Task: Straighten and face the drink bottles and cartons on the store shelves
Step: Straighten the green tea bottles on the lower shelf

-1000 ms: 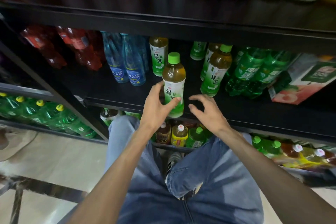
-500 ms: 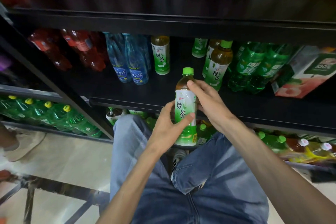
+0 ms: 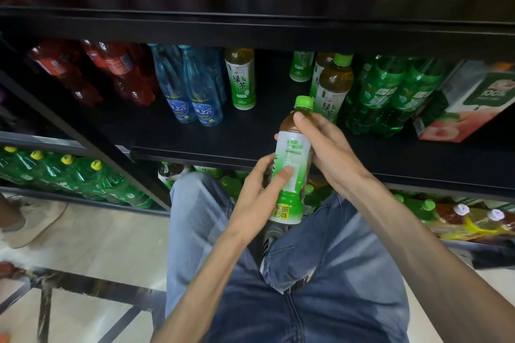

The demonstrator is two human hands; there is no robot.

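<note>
I hold a green tea bottle [image 3: 292,164] with a green cap in front of the black middle shelf [image 3: 223,145], off the shelf and above my knees. My left hand [image 3: 259,198] grips its lower body, thumb across the label. My right hand [image 3: 326,145] grips its shoulder and neck from the right. The label's small-print side faces me. More green tea bottles stand on the shelf: one [image 3: 241,78] at centre, another [image 3: 333,89] right of the held bottle, and others behind.
Two blue water bottles [image 3: 192,89] and red soda bottles [image 3: 83,72] stand at shelf left. Green soda bottles [image 3: 390,95] and a peach juice carton [image 3: 468,103] stand at right. Lower shelves hold green bottles [image 3: 69,178] and tea bottles [image 3: 473,220]. My jeans [image 3: 306,287] fill the foreground.
The bottle came off the shelf edge into both hands and was turned, so the big characters on its label now face away and the small print faces me.
</note>
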